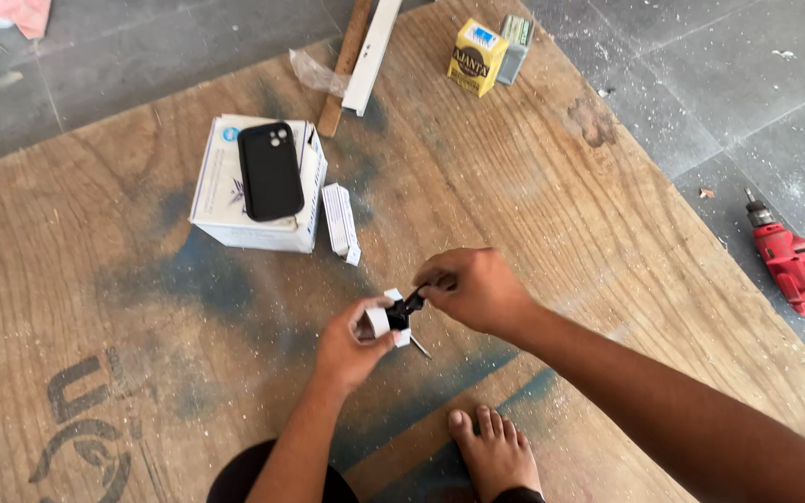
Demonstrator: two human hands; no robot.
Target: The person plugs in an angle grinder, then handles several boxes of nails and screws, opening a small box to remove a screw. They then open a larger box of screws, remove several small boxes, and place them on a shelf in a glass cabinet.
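Head view showed me a small white fitting (379, 321) pinched in my left hand (351, 345), low over the plywood sheet (533, 186) and just ahead of my bare foot (493, 452). My left fingers were wrapped tight round it, so it was firmly held. A small black part (405, 307) sat at its upper right end, and my right hand (477, 291) was closed on that part from the right, fingertips narrowed to a pinch. So the two hands met at the piece, the left below and to the left, the right above and to the right; its long axis seemed to run along that slant, though I could not tell for certain. A thin metal pin (420, 348) lay on the board right beneath. Further off sat a white box (221, 200) with a black phone (270, 170) on top, a yellow carton (477, 58), and a red drill (794, 265) on the floor.
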